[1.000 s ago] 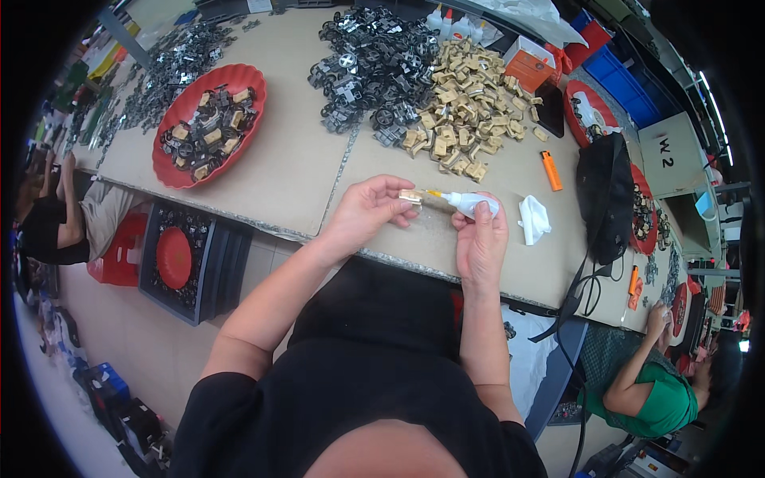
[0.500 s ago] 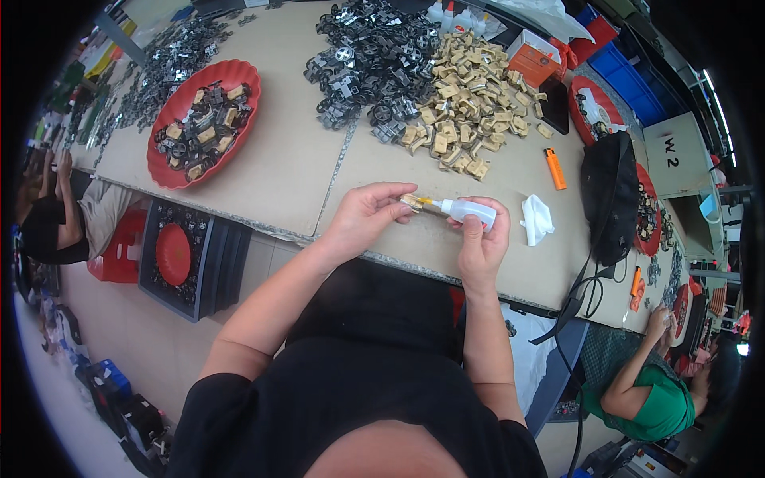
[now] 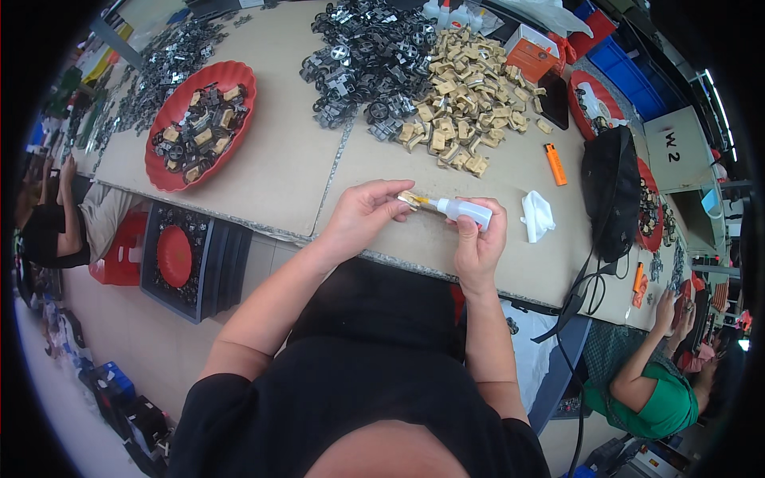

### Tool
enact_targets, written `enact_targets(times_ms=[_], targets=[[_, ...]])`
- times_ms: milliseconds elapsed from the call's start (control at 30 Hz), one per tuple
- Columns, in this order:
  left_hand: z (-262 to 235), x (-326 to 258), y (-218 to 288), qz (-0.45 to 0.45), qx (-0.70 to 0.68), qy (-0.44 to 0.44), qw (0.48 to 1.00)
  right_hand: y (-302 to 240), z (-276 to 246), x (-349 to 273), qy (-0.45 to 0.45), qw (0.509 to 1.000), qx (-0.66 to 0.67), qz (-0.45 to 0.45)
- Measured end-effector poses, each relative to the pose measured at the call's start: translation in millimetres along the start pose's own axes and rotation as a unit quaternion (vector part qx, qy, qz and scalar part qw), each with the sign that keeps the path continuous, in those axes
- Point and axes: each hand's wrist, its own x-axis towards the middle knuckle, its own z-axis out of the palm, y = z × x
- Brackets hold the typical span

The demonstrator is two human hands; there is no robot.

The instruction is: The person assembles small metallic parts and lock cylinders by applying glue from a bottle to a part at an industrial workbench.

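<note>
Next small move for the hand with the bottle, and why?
Probably a light squeeze of the white bottle by the right hand: its yellow tip points at the small tan part pinched in the left hand, very close to it. Whether they touch is too small to tell.

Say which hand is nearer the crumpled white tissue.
Right. The right hand, holding the white squeeze bottle, is just left of the tissue, not touching it; the left hand, pinching a small gold-coloured part, is farther left.
</note>
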Motion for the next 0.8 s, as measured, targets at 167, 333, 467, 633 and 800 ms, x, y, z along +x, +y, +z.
enact_targets(times_ms=[167, 333, 467, 633, 800], targets=[[0.4, -0.8, 1.7, 0.000, 0.000, 0.000, 1.000, -2.2, 2.8, -0.2, 0.013, 1.000, 0.020, 0.013], [1.4, -0.9, 2.5, -0.005, -0.002, 0.006, 1.000, 1.7, 0.2, -1.7, 0.001, 1.000, -0.001, 0.001], [1.1, -0.4, 1.4, 0.000, 0.006, 0.008, 1.000, 0.9, 0.7, -1.7, -0.010, 1.000, -0.023, -0.017], [1.0, -0.4, 0.0, -0.002, 0.006, 0.009, 1.000, 0.7, 2.4, -2.6, -0.004, 0.999, -0.034, -0.026], [1.0, 0.0, -0.5, 0.005, 0.021, 0.002, 1.000, 3.5, 1.9, -3.3, 0.016, 0.996, -0.060, -0.057]])
